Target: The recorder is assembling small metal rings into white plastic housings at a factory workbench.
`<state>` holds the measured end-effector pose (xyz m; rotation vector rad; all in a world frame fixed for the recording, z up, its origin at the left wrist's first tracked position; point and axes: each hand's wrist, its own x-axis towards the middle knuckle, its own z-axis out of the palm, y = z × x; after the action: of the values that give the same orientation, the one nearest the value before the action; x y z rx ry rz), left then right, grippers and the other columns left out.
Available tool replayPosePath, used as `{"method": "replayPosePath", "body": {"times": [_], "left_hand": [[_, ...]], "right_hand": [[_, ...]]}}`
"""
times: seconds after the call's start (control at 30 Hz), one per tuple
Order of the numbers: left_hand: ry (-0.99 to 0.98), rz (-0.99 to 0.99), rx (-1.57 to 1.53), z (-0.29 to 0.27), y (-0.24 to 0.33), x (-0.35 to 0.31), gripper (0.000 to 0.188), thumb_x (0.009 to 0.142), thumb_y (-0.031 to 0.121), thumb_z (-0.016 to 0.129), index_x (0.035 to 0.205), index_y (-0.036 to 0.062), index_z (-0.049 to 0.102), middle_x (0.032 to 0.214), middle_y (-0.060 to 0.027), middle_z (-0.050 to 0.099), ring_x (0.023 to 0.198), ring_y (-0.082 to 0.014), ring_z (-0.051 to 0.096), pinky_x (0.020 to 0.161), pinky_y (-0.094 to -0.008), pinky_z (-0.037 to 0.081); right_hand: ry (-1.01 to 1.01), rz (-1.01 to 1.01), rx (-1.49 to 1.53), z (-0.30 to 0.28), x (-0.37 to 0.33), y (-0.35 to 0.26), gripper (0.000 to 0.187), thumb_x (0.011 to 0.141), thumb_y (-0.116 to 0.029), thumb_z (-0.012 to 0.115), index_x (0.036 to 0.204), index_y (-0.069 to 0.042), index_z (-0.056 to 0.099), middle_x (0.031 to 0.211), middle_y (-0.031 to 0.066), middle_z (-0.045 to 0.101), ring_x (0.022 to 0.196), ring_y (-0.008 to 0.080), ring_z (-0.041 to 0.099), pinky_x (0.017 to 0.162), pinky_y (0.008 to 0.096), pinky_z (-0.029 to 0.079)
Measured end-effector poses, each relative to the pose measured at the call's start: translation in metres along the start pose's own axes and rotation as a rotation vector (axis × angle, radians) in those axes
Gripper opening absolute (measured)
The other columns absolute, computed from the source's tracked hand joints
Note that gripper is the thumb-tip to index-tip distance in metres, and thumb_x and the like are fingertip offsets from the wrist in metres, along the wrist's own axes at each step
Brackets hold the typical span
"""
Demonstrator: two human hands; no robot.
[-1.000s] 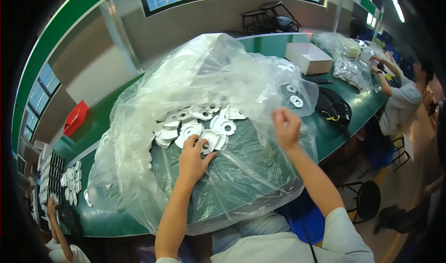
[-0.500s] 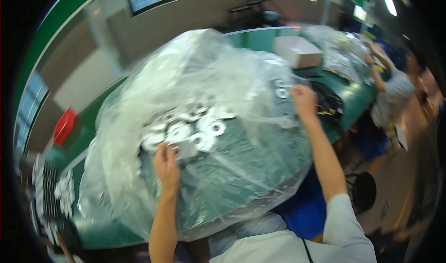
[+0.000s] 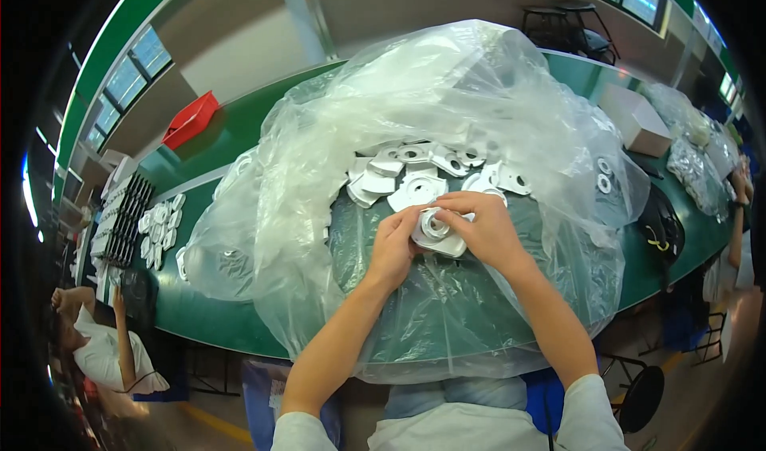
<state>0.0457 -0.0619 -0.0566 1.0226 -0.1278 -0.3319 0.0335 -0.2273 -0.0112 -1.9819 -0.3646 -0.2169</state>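
Observation:
Both hands meet at the middle of a clear plastic sheet or bag spread over the table. My left hand (image 3: pixel 395 248) is closed round the left side of a white plastic part (image 3: pixel 448 244). My right hand (image 3: pixel 488 228) grips its far right side, thumb and fingers at a white ring (image 3: pixel 435 224) on top of the part. Whether the ring is a separate piece I cannot tell. Just beyond my hands lies a heap of similar white parts (image 3: pixel 418 188), flat with round holes. The clear plastic (image 3: pixel 319 132) bunches up around and behind this heap.
Two white rings (image 3: pixel 604 184) lie on the right, beside a black bag (image 3: pixel 661 228). A white box (image 3: pixel 634 120) stands behind them. At the left are a red bin (image 3: pixel 191 122), black stacked trays (image 3: pixel 122 221) and more white pieces (image 3: pixel 161 229). Co-workers sit at both sides.
My right hand has come from the rings on the right to the middle. My left hand has lifted a white part from the heap's near edge; both hands now hold it. The view has turned.

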Motion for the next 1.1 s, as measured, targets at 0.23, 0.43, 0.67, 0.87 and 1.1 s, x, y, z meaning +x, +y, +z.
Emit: {"method": "replayPosePath", "body": {"times": [0.23,0.43,0.67,0.87,1.1], "left_hand": [[-0.129,0.020,0.145,-0.001,0.004,-0.001,0.029,0.092,0.010,0.053,0.120,0.0013,0.052,0.092,-0.0040,0.063,0.081,-0.0089,0.060,0.069,-0.0215,0.049],[-0.214,0.155,0.310,-0.005,0.014,-0.005,0.027,0.092,0.012,0.051,0.118,0.0036,0.051,0.099,-0.0048,0.063,0.088,-0.0115,0.060,0.075,-0.0248,0.050],[-0.243,0.336,0.469,-0.004,0.015,-0.001,0.024,0.091,0.007,0.048,0.111,-0.0013,0.057,0.097,-0.0046,0.062,0.083,-0.0083,0.057,0.072,-0.0236,0.047],[0.113,0.866,1.203,-0.009,0.047,-0.034,0.023,0.079,0.010,0.065,0.100,0.0018,0.063,0.102,-0.0119,0.056,0.089,-0.0232,0.055,0.073,-0.0318,0.046],[1.065,0.999,0.865,-0.102,0.105,-0.138,0.010,0.086,0.002,0.055,0.087,0.0001,0.065,0.075,-0.0083,0.061,0.060,-0.0148,0.055,0.052,-0.0248,0.043]], "right_hand": [[0.076,0.045,0.151,0.011,-0.001,0.013,0.027,0.077,-0.007,0.066,0.104,-0.001,0.066,0.095,0.0101,0.067,0.088,0.0159,0.062,0.078,0.0269,0.047],[-0.169,0.120,0.282,0.008,-0.004,0.019,0.030,0.089,-0.016,0.055,0.113,0.001,0.058,0.102,0.0084,0.063,0.094,0.0142,0.058,0.083,0.0267,0.045],[-0.242,0.212,0.506,0.011,-0.010,0.017,0.035,0.088,-0.005,0.050,0.123,0.002,0.049,0.098,0.0110,0.062,0.073,0.0183,0.065,0.054,0.0275,0.054],[-0.267,0.226,0.481,0.028,-0.010,0.018,0.017,0.087,-0.008,0.052,0.100,0.002,0.056,0.080,0.0092,0.063,0.058,0.0173,0.064,0.047,0.0253,0.051],[-0.211,0.342,0.541,0.024,-0.021,0.048,0.021,0.093,-0.021,0.049,0.097,-0.001,0.054,0.074,0.0086,0.060,0.050,0.0185,0.061,0.039,0.0263,0.048]]}}
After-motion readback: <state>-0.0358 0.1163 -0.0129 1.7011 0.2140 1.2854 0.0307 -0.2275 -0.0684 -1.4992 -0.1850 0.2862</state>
